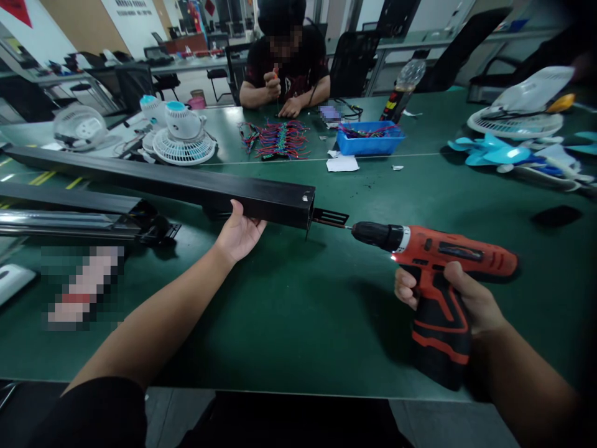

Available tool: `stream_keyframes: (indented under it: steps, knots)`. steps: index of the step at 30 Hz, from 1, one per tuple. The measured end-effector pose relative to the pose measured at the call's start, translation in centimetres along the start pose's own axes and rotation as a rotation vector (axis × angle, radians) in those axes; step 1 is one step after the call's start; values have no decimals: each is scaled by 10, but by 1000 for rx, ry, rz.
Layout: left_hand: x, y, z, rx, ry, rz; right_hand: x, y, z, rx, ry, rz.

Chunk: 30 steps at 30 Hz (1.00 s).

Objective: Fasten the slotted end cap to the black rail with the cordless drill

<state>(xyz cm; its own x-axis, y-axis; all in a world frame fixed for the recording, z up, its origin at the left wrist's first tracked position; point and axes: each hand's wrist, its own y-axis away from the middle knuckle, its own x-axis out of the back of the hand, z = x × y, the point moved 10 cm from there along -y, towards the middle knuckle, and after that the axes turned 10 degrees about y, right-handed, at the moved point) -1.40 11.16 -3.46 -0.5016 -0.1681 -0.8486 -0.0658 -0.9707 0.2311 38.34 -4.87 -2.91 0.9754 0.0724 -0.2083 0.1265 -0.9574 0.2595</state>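
Note:
A long black square tube lies across the green table, running from the far left to the middle. My left hand grips its near side close to the right end. A small black slotted bracket sticks out of that end. My right hand holds a red and black cordless drill by the handle. The drill points left, its bit tip touching the bracket's right edge, and its work light is lit.
More black and chrome tubes lie at the left. Small white fans, a bundle of coloured wires, a blue bin and fan parts sit farther back. A person across the table works on something small.

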Motion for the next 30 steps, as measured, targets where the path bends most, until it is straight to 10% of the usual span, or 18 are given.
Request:
stream_keyframes:
  steps: [30]
  knots:
    - [7, -8, 0, 33, 20, -62, 2, 2, 4, -11, 56, -52]
